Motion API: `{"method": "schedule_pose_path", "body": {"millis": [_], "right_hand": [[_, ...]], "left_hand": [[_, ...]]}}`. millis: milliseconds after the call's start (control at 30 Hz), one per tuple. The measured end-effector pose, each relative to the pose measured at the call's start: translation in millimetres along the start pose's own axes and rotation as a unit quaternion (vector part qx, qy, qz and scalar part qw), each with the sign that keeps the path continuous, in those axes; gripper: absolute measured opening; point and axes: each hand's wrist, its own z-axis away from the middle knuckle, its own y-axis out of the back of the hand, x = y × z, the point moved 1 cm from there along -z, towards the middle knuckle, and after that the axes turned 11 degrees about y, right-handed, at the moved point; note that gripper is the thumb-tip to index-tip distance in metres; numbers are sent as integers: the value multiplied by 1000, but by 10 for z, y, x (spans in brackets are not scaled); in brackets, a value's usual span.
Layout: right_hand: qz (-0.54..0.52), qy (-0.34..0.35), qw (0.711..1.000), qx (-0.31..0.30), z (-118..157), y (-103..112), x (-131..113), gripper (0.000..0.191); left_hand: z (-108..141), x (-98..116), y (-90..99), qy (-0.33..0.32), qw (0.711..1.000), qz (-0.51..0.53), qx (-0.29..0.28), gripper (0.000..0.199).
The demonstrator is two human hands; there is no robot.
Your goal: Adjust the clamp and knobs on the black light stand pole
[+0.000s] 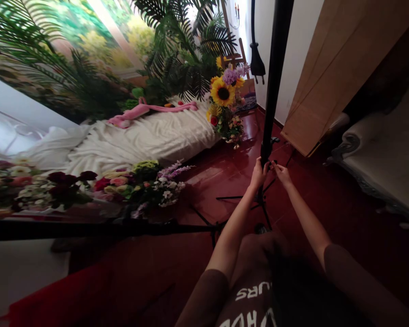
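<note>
Currently grasps the black tripod stand [276, 68] at three o'clock from the view's centre, with the left hand [258, 175] wrapped around its pole; with the right hand's [282, 174] fingertip grip, pinches a small black knob [275, 162] beside it. Has a two-pin plug [257, 61] hanging at twelve o'clock from both hands, a sunflower [222, 92] at eleven.

Dim room. Strongest light upper left, at green-and-yellow garden backdrop [136, 38], partly washed out. Pale sheen on glossy dark-red tiled floor [213, 177]. Tall black pole [276, 68] near silhouette. Cream upholstered sofa [388, 131] deep in shadow. Edges stretched, soft.
</note>
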Motion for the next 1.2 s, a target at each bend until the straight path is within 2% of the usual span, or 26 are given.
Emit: {"method": "schedule_pose_path", "body": {"millis": [100,200,300,367,400,467,500,567,667,800,867,967,1033,1067,1100,1133,1167,1200], "right_hand": [[-15,-3,1000,17,15,-32,6,60],[-10,-38,999,37,3,-44,-19,58],[-26,-103,993,55,-44,-32,-92,49],[-95,-174,980,12,-95,-14,-158,46],[-148,-216,965,-29,-123,-3,-191,47],[-273,-295,908,-114,-177,19,-252,49],[-332,-325,874,-141,-201,31,-276,49],[-412,-358,823,-156,-238,52,-301,47],[-474,-373,786,-134,-231,49,-283,45],[-539,-317,778,-54,-72,-17,-189,40],[-547,-291,785,-15,67,-64,-115,39],[-537,-304,787,-9,308,-150,27,36],[-525,-327,785,-22,453,-211,132,36],[-519,-338,784,-28,511,-244,183,36],[-514,-347,784,-31,559,-278,231,36],[-508,-355,784,-34,596,-318,274,35],[-504,-362,783,-38,622,-364,311,35],[-499,-370,783,-42,639,-418,345,34]], "left_hand": [[15,18,15,2,1000,-4,-6,36],[32,49,34,7,1000,-5,-10,35],[37,64,41,13,1000,-3,-11,36],[34,54,38,11,1000,-4,-9,36],[31,43,35,10,1000,-3,-9,36],[24,14,28,5,1000,-1,-8,35],[19,0,23,2,1000,0,-5,35],[7,-20,12,-3,1000,3,-4,33],[-22,-2,-3,-3,1000,9,-7,33],[20,-6,42,3,998,53,-17,39],[176,-154,128,19,996,83,-35,41],[648,-656,361,106,991,76,-37,40],[1065,-1105,592,209,976,67,9,43],[1277,-1325,733,272,958,70,58,46],[1480,-1522,892,328,933,72,133,50],[1668,-1683,1069,365,898,70,234,55],[1838,-1800,1260,388,851,68,347,58],[1979,-1873,1454,388,817,75,420,60]]}}
